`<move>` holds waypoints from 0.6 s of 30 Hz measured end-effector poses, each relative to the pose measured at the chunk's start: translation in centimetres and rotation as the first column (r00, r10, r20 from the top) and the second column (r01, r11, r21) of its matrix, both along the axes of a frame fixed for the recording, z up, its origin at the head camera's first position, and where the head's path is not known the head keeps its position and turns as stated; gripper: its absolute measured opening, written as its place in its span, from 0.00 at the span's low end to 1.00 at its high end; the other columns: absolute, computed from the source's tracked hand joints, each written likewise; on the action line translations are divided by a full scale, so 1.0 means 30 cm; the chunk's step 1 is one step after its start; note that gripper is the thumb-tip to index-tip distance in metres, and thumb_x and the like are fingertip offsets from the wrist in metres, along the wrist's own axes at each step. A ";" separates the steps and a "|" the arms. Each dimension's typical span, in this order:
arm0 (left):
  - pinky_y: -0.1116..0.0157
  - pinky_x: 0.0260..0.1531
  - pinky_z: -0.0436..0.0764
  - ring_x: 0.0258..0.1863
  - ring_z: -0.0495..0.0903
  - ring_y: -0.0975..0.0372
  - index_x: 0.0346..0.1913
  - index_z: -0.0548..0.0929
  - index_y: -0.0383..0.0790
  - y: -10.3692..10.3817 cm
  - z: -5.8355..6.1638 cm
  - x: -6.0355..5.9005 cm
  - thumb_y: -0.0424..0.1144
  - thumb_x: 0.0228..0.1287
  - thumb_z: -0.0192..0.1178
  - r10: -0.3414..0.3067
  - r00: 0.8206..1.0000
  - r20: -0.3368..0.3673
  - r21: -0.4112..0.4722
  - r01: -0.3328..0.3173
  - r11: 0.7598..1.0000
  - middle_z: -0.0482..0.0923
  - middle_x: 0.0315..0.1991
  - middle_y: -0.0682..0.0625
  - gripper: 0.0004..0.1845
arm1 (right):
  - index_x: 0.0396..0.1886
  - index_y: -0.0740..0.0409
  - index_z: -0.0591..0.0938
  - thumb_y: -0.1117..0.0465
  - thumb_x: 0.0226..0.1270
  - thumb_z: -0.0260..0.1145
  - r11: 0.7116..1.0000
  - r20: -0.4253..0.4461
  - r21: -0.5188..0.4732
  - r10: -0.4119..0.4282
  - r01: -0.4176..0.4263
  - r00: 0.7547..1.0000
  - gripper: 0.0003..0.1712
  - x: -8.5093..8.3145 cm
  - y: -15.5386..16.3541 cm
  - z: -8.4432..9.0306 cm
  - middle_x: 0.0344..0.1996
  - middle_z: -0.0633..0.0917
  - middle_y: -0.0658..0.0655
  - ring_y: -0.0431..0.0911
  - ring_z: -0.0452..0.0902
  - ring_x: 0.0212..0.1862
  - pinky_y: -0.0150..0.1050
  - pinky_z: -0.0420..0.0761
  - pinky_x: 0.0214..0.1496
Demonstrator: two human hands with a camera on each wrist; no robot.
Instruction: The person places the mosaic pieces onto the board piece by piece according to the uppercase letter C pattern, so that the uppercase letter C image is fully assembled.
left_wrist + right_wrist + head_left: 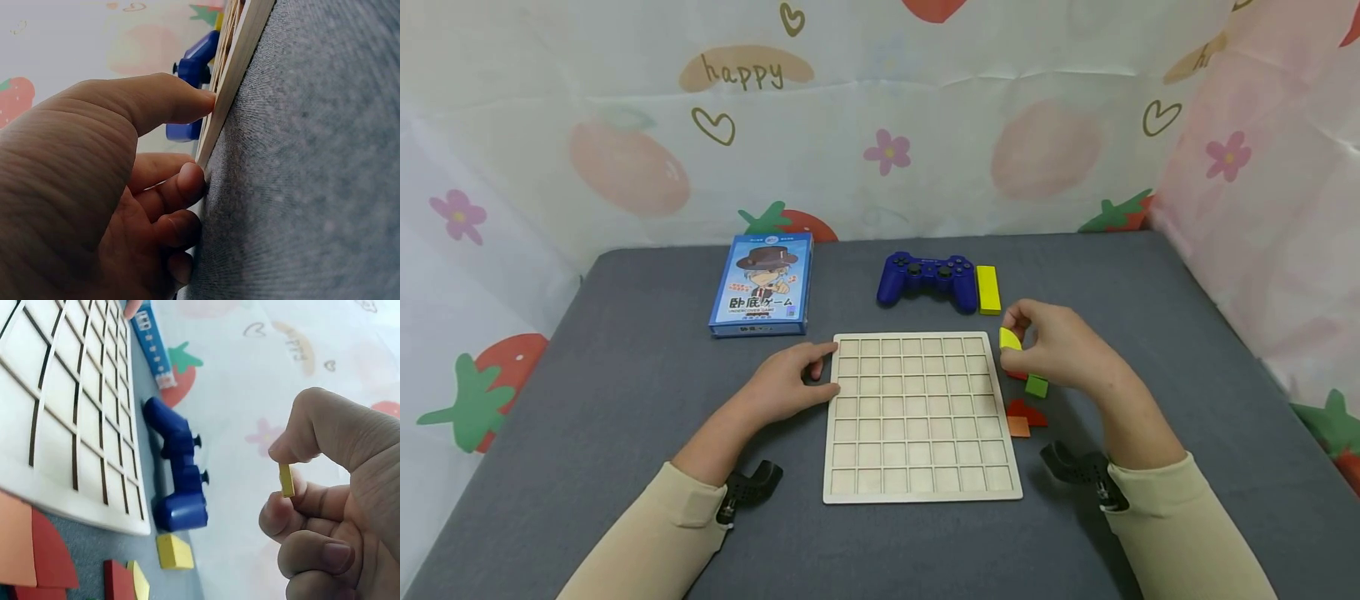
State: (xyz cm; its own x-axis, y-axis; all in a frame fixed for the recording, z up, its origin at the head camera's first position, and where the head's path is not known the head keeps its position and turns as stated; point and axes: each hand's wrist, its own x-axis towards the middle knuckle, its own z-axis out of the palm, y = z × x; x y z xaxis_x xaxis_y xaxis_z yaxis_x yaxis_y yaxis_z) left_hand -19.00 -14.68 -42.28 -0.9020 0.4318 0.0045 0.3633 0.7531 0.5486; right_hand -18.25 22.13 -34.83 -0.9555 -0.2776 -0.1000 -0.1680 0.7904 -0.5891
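1. While the left hand (786, 385) rests on the grey table (625, 400), its thumb and curled fingertips press against the left edge of the wooden grid board (917, 417), near the far corner. The left wrist view shows the thumb on the board's rim and the fingers tucked against its side; the hand steadies the board rather than wrapping round it.
2. The right hand (1060, 346) hovers just off the board's far right corner, its thumb and forefinger pinched together on a small yellow piece (1009, 339). The right wrist view shows that piece edge-on, thin and flat, held clear of the table.
3. The grid board lies flat in front of the person. It is a shallow tray of square cells, and every cell I can see holds nothing.
4. Loose pieces lie on the table just beside the board's right edge, below the right hand: a green block (1037, 386), a red piece (1026, 411) and an orange square (1018, 427) touching the red one. Another red bit peeks out under the hand; I cannot tell its shape.
5. A long yellow bar (988, 289) lies beyond the board, just beside the right end of a blue game controller (927, 279).
6. A blue card-game box (762, 283) lies flat near the far left of the board, shut, so its contents cannot be seen.
7. A printed backdrop (880, 125) of strawberries, hearts and flowers stands round the table.
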 end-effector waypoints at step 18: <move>0.62 0.30 0.63 0.26 0.64 0.62 0.62 0.74 0.41 -0.002 0.000 0.003 0.48 0.56 0.66 -0.007 1.000 -0.012 0.006 0.007 1.000 0.67 0.29 0.51 0.31 | 0.45 0.52 0.76 0.60 0.57 0.67 0.989 -0.234 -0.144 -0.052 0.018 0.971 0.16 0.056 -0.076 0.050 0.36 0.74 0.49 0.47 0.65 0.18 0.40 0.67 0.21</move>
State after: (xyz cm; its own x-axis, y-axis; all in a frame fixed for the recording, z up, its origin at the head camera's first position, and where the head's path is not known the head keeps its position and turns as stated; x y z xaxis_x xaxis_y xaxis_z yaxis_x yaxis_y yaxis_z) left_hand -18.91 -14.75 -42.27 -0.8988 0.4380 0.0176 0.3748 0.7471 0.5489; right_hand -16.58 19.86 -33.34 -0.9566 -0.2384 0.1675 -0.2894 0.7112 -0.6406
